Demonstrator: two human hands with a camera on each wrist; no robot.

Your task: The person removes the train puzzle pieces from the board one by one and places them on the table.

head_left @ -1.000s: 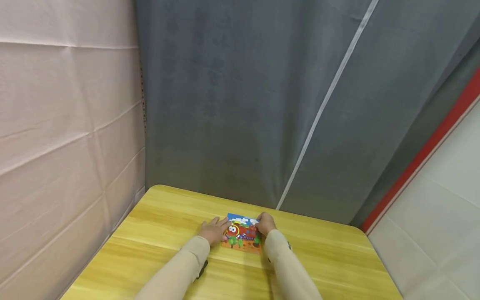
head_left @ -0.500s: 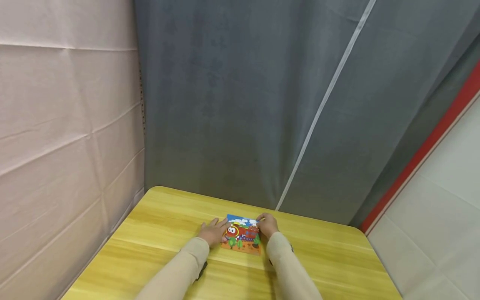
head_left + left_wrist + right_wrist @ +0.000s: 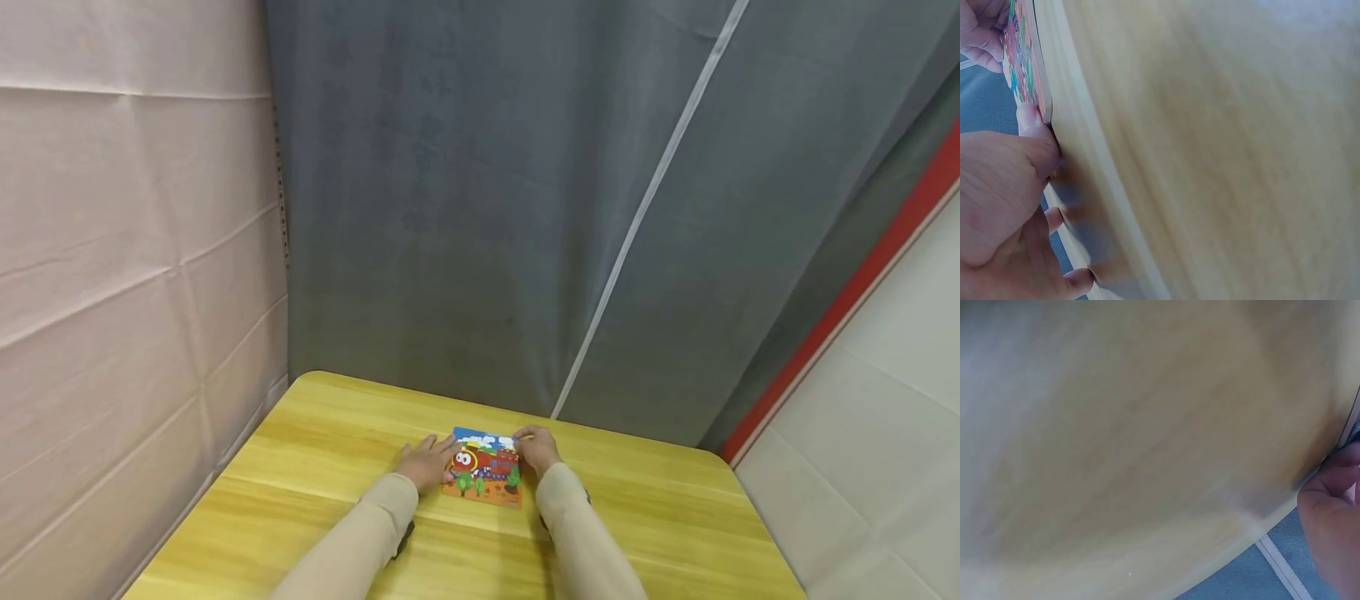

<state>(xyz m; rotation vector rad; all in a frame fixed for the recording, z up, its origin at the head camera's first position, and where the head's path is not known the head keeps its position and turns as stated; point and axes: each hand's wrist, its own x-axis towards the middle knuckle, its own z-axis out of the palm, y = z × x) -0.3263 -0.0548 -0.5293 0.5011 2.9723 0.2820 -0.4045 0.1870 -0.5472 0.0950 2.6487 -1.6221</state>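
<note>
A small puzzle board with a cartoon red train, blue sky and green trees lies flat on the table in the head view. My left hand rests at its left edge with fingers spread and straight. In the left wrist view, the thumb of that left hand touches the rim of the puzzle board. At the upper right corner, my right hand has curled fingers pinching the edge. The right wrist view shows the right hand with thumb and finger bent together; most of the board is out of that view.
The yellow wood-grain table has rounded far corners. Behind it hangs a grey curtain with a pale diagonal strip. A pinkish cloth wall stands on the left, and a white panel with a red border on the right.
My right hand has shifted slightly outward to the right, uncovering more of the board's right side. My left hand and the board have stayed nearly in place.
</note>
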